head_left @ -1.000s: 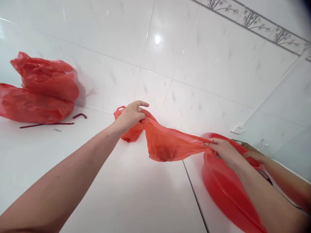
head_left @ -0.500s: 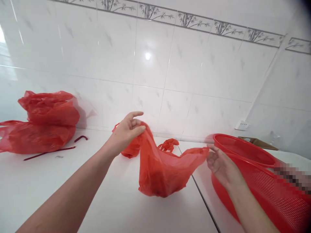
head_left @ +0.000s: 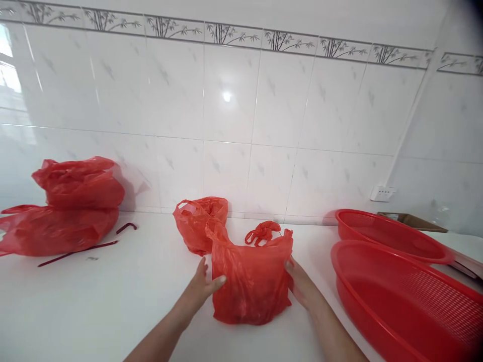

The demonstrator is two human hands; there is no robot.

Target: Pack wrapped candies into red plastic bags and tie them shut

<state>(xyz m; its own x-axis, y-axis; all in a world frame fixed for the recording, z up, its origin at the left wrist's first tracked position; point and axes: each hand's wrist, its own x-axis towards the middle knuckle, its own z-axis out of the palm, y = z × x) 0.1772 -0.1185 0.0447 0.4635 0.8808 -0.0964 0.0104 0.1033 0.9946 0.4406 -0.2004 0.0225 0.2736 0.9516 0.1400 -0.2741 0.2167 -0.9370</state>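
Note:
A red plastic bag stands upright on the white table in front of me, with dark contents faintly showing through its lower part. At its left side is my left hand, thumb and fingers spread, the thumb touching the plastic. My right hand rests against the bag's right side without gripping a handle, its fingers partly hidden. Just behind stand another red bag with loop handles and a small crumpled red bag.
Two stacked red bags lie at the left, near a dark red thin rod and a short bent piece. On the right are a large red perforated basket and a red basin. A cardboard box sits behind.
Both hands have let go of the bag's upper corners and moved down to its sides. The bag now stands on the table with its handles up. My view has shifted slightly.

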